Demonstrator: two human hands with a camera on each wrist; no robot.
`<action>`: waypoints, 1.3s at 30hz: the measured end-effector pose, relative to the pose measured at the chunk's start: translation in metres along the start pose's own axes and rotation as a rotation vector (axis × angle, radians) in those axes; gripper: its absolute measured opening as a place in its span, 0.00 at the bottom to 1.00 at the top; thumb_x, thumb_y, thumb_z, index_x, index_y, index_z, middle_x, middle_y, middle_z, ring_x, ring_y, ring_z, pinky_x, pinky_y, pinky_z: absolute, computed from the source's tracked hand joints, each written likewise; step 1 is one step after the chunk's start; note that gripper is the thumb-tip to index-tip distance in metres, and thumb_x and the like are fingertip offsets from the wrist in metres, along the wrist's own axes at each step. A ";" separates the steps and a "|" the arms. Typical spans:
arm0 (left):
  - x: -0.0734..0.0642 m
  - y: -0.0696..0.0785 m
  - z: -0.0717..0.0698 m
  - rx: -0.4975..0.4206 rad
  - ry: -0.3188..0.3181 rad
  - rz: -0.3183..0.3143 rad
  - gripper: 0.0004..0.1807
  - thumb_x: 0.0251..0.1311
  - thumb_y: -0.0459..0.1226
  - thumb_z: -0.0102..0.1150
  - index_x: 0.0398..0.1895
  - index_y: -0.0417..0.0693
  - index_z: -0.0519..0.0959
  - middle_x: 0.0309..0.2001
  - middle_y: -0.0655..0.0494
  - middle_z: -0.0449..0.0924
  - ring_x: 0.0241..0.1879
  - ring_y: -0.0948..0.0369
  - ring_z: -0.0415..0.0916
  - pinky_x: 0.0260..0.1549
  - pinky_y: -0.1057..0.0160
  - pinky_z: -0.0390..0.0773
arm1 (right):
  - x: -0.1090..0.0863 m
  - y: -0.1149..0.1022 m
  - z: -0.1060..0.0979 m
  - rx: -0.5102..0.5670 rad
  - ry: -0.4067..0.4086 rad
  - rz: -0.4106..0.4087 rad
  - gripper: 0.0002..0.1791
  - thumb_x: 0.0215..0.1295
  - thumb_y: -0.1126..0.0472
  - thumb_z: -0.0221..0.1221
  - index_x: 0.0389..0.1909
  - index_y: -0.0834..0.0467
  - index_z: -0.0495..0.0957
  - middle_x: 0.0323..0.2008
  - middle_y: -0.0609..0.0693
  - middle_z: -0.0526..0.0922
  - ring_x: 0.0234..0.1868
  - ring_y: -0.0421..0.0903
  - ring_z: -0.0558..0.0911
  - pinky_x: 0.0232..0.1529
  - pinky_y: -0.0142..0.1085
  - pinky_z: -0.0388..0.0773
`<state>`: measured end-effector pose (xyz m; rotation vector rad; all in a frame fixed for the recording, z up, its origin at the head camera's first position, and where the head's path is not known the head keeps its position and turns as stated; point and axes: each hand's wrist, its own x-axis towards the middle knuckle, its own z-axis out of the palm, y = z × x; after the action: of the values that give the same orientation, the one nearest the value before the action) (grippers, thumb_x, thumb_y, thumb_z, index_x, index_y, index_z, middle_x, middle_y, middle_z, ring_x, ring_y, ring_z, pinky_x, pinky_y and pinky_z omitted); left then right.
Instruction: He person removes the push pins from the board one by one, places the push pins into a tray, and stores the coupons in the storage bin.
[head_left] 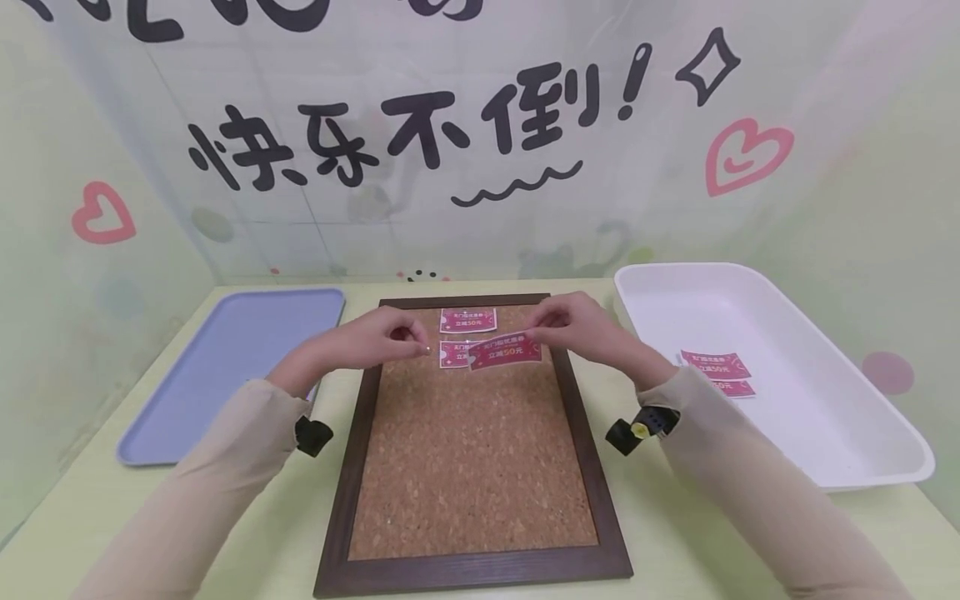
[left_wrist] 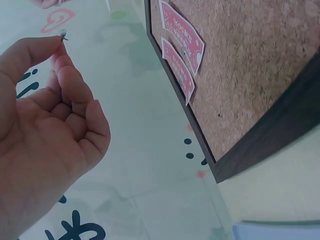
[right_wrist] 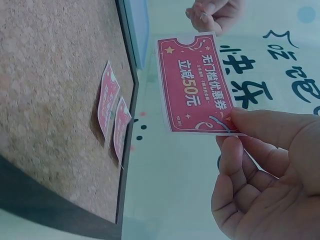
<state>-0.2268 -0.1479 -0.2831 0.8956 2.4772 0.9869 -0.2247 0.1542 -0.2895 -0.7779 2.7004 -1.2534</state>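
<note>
My left hand (head_left: 367,337) pinches a small shiny thumbtack (left_wrist: 63,35) between thumb and forefinger, above the upper left of a corkboard (head_left: 472,458) with a dark wooden frame. My right hand (head_left: 581,329) holds a red paper coupon (right_wrist: 192,85) by one corner, thumb on its printed face. That coupon is raised over the board and overlaps a lower coupon (head_left: 452,354) in the head view. Just above this one, an upper coupon (head_left: 468,320) lies near the board's far edge. Both coupons on the cork curl up at their edges, and a small tack head shows on one.
To the right stands a white plastic tub (head_left: 817,433) with red coupons (head_left: 716,365) inside it. A blue tray (head_left: 232,367) lies to the left of the board. Behind the table hangs a printed sheet (head_left: 420,242) with lettering.
</note>
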 end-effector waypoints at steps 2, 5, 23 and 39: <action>-0.004 0.000 -0.003 0.018 0.013 -0.005 0.06 0.61 0.33 0.53 0.35 0.38 0.76 0.25 0.52 0.70 0.23 0.61 0.61 0.26 0.61 0.66 | -0.003 0.001 -0.005 -0.002 0.008 -0.001 0.06 0.58 0.65 0.60 0.34 0.64 0.80 0.30 0.52 0.81 0.30 0.46 0.78 0.31 0.35 0.73; -0.010 0.000 -0.007 0.032 0.023 -0.023 0.05 0.60 0.33 0.52 0.34 0.39 0.76 0.26 0.53 0.72 0.23 0.61 0.63 0.26 0.61 0.67 | -0.007 0.003 -0.014 -0.013 0.014 0.011 0.06 0.59 0.65 0.60 0.34 0.64 0.80 0.30 0.52 0.81 0.30 0.47 0.78 0.32 0.34 0.72; -0.048 -0.021 -0.016 0.001 0.044 -0.067 0.05 0.62 0.33 0.51 0.33 0.39 0.75 0.26 0.55 0.72 0.25 0.62 0.64 0.26 0.65 0.67 | -0.036 0.022 -0.060 -0.107 0.071 0.083 0.09 0.60 0.64 0.59 0.39 0.65 0.80 0.34 0.55 0.80 0.32 0.45 0.77 0.34 0.32 0.73; -0.085 -0.046 -0.031 0.002 0.133 -0.126 0.07 0.63 0.35 0.51 0.34 0.41 0.76 0.30 0.54 0.75 0.30 0.60 0.69 0.30 0.66 0.70 | -0.066 0.047 -0.096 -0.230 0.151 0.149 0.17 0.59 0.57 0.61 0.44 0.64 0.79 0.38 0.58 0.82 0.35 0.47 0.78 0.33 0.27 0.73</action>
<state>-0.1986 -0.2449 -0.2880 0.6848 2.6087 1.0319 -0.2118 0.2780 -0.2695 -0.5058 2.9982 -1.0216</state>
